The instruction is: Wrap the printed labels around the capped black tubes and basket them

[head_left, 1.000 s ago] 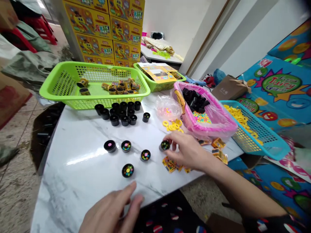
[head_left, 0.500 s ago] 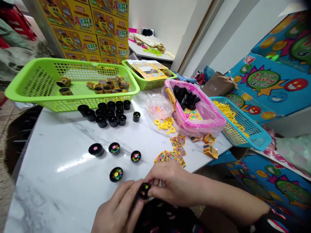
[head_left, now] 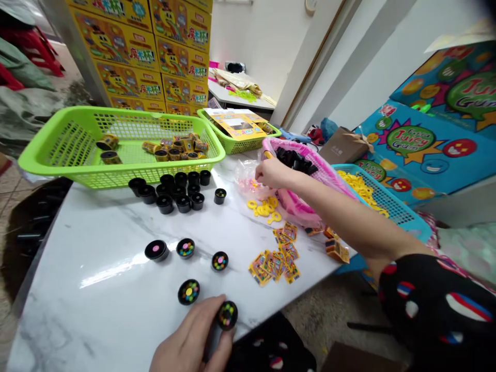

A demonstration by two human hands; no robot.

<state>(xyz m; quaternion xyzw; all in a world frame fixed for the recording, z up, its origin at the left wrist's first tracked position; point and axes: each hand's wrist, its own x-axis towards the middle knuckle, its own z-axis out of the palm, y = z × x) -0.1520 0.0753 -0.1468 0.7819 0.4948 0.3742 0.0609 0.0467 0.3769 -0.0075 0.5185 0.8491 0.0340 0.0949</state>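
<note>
At the table's near edge, my left hand [head_left: 196, 338] is closed round a small black cup [head_left: 227, 315] with coloured candies inside. My right hand [head_left: 273, 173] reaches over the clear plastic bag [head_left: 248, 178] of small pink and yellow pieces, its fingers bent together; what they hold, if anything, is too small to make out. Beside the left hand stand black cups with candies, one with a yellow disc [head_left: 188, 292], others with pink discs [head_left: 186, 248]. Yellow rings [head_left: 264, 207] and printed packets [head_left: 273, 263] lie below the right forearm.
A green basket [head_left: 127, 175] of wrapped cups stands behind a group of black cups [head_left: 179, 192]. A pink basket [head_left: 327, 170] holds black cups; a blue basket [head_left: 411, 219] holds yellow rings. Stacked yellow cartons [head_left: 135, 51] rise at the back.
My right hand has left the cup and moved forward to the clear bag. My left hand still holds the cup. The camera view has shifted slightly.
</note>
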